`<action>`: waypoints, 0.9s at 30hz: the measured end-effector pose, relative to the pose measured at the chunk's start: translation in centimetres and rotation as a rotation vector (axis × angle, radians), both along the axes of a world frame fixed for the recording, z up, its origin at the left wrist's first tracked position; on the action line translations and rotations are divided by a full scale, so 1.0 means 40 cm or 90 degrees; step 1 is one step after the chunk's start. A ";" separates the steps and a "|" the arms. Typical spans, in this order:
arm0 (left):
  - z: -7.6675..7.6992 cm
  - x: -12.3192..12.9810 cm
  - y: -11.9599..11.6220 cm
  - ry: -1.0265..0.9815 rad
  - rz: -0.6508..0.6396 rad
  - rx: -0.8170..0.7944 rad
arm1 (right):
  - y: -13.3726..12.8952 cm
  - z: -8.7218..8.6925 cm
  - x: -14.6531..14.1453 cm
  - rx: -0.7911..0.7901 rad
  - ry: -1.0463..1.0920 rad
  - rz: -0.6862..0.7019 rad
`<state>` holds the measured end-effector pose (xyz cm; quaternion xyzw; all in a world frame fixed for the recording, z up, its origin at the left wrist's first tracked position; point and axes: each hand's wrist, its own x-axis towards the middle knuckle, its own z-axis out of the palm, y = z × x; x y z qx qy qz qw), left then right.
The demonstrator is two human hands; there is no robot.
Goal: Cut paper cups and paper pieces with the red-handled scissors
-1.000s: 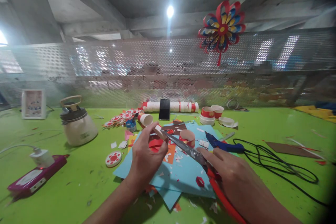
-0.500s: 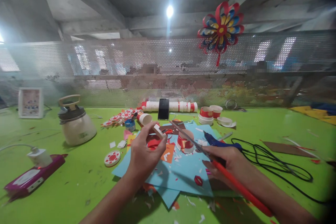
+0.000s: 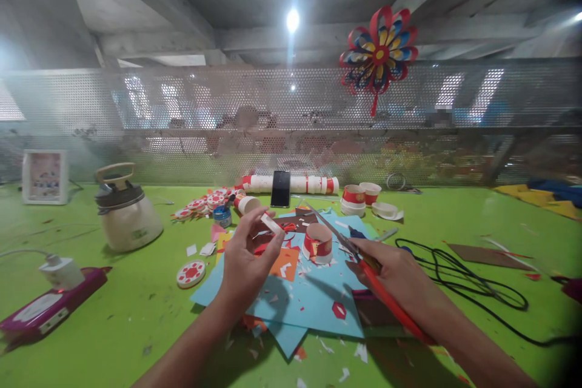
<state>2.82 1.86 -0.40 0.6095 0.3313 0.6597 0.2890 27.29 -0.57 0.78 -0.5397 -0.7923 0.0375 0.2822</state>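
My left hand pinches a small white piece, likely paper, between thumb and fingers. In my right hand is a pair of scissors with red handles, its blades pointing up and to the left, apart from the white piece. Between the hands a cut red and white paper cup ring stands on light blue paper sheets. Orange paper and scattered white scraps lie on the sheets. A red hexagonal piece rests near their front edge. Behind my right hand a blue tool is mostly hidden.
A black cable coils at the right. On the left stand a jug and a purple power strip. A phone leans on a white tube of cups. Paper cups and a round decorated disc lie around.
My right hand has turned the scissors, so the red handles lie lower and shorter in view and cover more of the blue tool. My left hand still pinches the white piece; the view has shifted slightly.
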 end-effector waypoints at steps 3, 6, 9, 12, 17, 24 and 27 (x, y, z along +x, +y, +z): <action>0.002 -0.002 0.006 -0.039 -0.027 -0.041 | 0.026 -0.012 0.018 0.016 -0.018 -0.041; 0.004 -0.005 0.012 -0.106 -0.092 -0.120 | 0.057 -0.020 0.043 0.025 -0.052 -0.098; 0.006 -0.008 0.015 -0.188 -0.177 -0.209 | 0.081 -0.022 0.068 0.007 -0.090 -0.146; 0.008 -0.009 0.016 -0.226 -0.213 -0.228 | 0.089 -0.022 0.090 -0.016 -0.120 -0.179; 0.015 0.000 0.007 -0.192 -0.203 -0.111 | 0.073 -0.037 0.124 -0.048 -0.147 -0.219; 0.024 0.000 -0.019 -0.131 -0.242 -0.058 | 0.064 -0.093 0.145 -0.099 -0.068 -0.242; 0.017 -0.001 -0.014 -0.103 -0.232 -0.043 | 0.060 -0.084 0.136 -0.080 0.040 -0.242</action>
